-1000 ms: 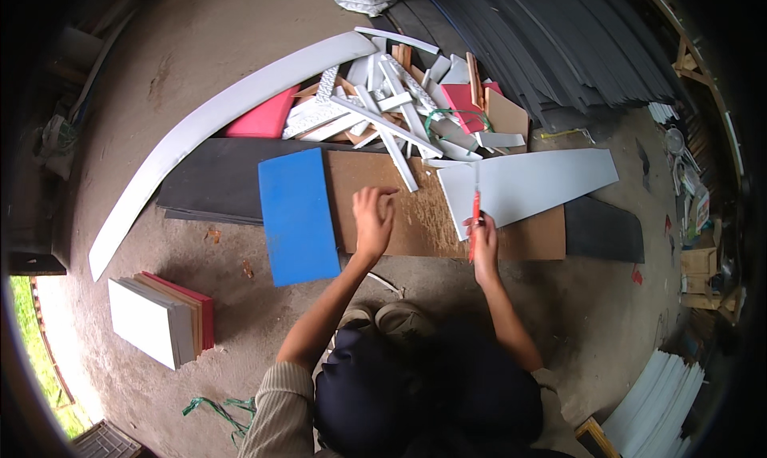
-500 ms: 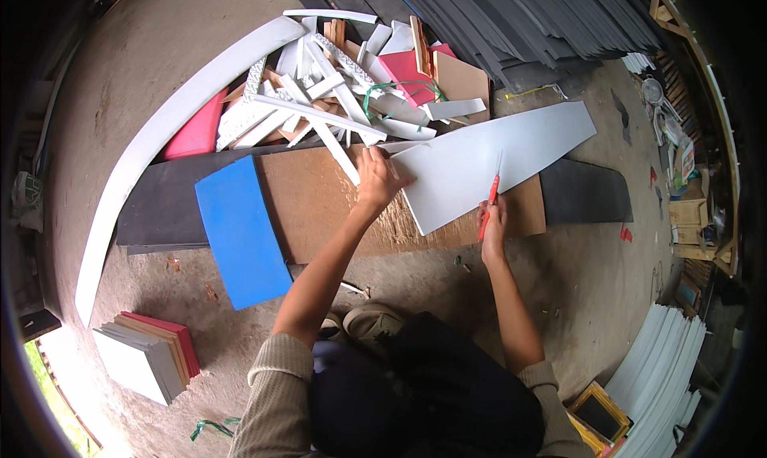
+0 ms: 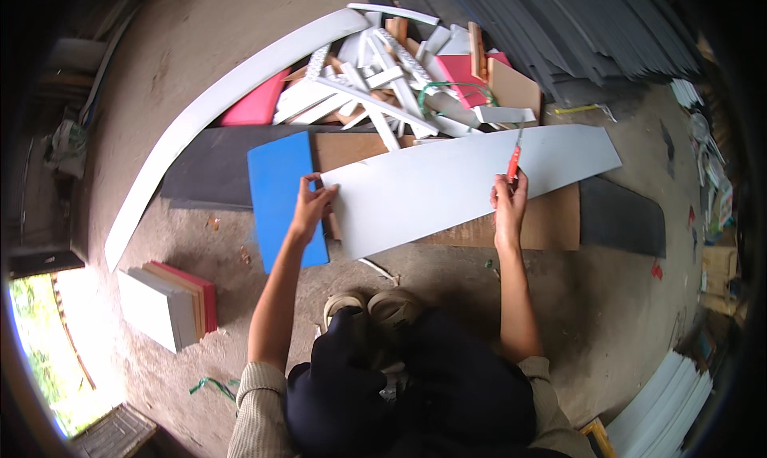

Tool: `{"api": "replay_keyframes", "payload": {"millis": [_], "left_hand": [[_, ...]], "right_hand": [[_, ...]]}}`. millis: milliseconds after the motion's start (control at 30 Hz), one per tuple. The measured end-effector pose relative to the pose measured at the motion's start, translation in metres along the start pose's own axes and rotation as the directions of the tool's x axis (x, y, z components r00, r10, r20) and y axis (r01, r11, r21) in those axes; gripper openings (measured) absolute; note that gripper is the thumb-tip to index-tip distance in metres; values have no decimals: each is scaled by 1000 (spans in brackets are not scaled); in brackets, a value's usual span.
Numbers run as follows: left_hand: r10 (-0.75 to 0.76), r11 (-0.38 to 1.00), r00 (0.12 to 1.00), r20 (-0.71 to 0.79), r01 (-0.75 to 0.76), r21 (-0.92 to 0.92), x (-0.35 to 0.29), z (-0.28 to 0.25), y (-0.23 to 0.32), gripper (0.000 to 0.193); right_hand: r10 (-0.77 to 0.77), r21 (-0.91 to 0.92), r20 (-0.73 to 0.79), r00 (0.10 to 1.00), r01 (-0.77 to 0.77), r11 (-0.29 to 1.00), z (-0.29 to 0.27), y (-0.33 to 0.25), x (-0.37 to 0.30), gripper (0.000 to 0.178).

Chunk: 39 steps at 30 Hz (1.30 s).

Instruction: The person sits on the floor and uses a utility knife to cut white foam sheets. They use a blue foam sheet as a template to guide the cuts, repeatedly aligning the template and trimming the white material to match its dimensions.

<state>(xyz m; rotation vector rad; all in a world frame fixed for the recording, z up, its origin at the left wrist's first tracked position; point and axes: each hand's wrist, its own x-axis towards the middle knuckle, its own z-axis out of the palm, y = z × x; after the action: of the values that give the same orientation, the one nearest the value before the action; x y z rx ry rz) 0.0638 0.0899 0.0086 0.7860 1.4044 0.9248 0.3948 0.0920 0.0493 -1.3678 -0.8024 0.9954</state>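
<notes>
Left hand [image 3: 310, 210]: fingers narrow, pinching the white sheet [image 3: 423, 188] at its left end. Right hand [image 3: 510, 206]: fingers closed round the red knife [image 3: 514, 162], blade pointing away from the person, over the sheet. White sheet spans between both sets of fingers and runs past the right ones. Blue sheet [image 3: 276, 186]: beneath and left of left fingers. Scraps [image 3: 371, 98] piled beyond both.

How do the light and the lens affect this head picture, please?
Head view: glare washes out the floor beside the bright opening at lower left; head view: the corners are dark; head view: the thin blade of the red cutter looks faint against the white sheet.
</notes>
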Motion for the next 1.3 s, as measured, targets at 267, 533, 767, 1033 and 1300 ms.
{"api": "replay_keyframes", "payload": {"millis": [267,533,767,1033,1300], "left_hand": [[-14,992,969,-247,45,119,-26,-145,1,38],[232,915,563,-793,150,374,-87,-176,-113,37],[-279,789,899,-337,14,-615,-115,-119,-97,39],[477,816,-68,-876,-336,470,-125,-207,-15,42],[516,848,202,-832,-256,464,-91,-203,39,40]], "right_hand": [[124,-457,377,918,68,887,112,54,-30,54],[15,-639,542,840,401,657,170,88,-75,76],[-22,-631,562,827,446,635,159,101,-58,80],[-8,-625,583,812,455,634,159,100,-61,79],[-75,-567,530,844,419,709,144,94,-45,53]]}}
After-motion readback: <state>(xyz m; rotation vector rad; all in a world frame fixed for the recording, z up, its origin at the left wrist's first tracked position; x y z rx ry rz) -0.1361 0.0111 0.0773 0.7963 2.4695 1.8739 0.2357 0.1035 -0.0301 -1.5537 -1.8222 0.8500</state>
